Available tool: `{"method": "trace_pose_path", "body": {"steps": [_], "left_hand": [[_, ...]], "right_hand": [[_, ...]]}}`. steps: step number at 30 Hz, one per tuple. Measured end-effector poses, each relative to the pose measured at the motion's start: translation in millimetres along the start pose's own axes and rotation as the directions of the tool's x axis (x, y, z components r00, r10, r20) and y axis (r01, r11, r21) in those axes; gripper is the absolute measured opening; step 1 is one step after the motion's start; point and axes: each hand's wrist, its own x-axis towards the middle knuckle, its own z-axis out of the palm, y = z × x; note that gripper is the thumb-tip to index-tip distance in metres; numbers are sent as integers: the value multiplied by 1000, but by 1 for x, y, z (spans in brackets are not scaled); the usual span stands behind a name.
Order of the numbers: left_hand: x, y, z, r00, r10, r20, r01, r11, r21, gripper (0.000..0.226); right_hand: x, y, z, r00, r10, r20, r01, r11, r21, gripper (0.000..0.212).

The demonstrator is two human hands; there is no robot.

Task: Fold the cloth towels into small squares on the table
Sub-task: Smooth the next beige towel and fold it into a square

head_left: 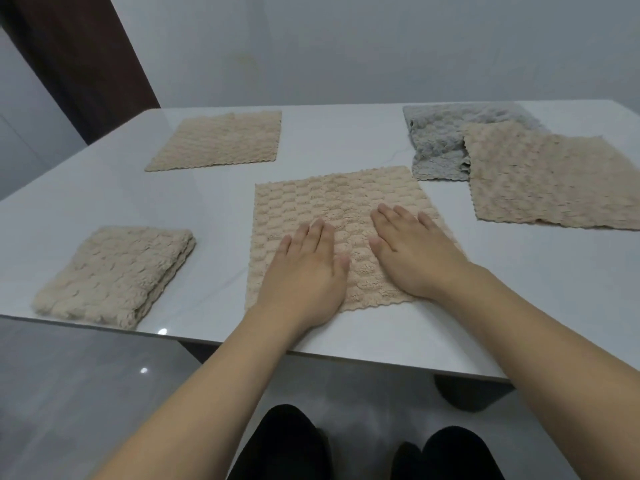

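Observation:
A beige towel [332, 206] lies spread flat near the front edge of the white table [214, 209]. My left hand [306, 271] and my right hand [415, 254] both press flat on its near half, fingers straight, side by side. A folded beige towel [114, 275] sits at the front left. Another beige towel [221, 140] lies flat at the back left. At the right, a beige towel [547, 181] lies flat and overlaps a rumpled grey towel [440, 143].
The table's front edge [346, 355] runs just under my forearms. A grey wall stands close behind the table. A dark brown panel [86, 57] is at the back left. Below are a glossy grey floor and my dark-clothed legs [287, 441].

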Motion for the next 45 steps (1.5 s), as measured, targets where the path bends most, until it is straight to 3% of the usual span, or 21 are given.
{"method": "trace_pose_path", "body": {"steps": [7,11,16,18,35,37,41,45], "left_hand": [[-19,-45,-11,991,-134,23,134,991,4,62],[-10,-50,-21,988,-131,88,129,991,26,62],[34,-19,-24,997,-74,-26,74,997,-7,63],[48,-12,-18,998,-57,-16,57,998,-13,64],[46,-72,-20,984,-158,76,157,987,30,65],[56,-66,-25,984,-157,82,154,987,38,65],[96,-35,-31,997,-73,-22,72,997,-21,63],[134,-24,-22,998,-61,16,62,995,-82,63]], "right_hand": [[-9,20,-4,999,49,15,-49,999,-18,57],[-7,33,-13,994,49,94,-46,999,-26,57],[28,12,-23,1000,-16,-23,17,999,44,56],[39,5,-17,1000,-23,17,22,999,35,57],[39,50,-18,981,153,123,-139,984,-111,57],[47,47,-25,982,120,144,-101,986,-131,57],[80,32,-34,999,-3,46,6,998,-66,55],[113,26,-25,996,-20,85,24,999,-38,56]]}}
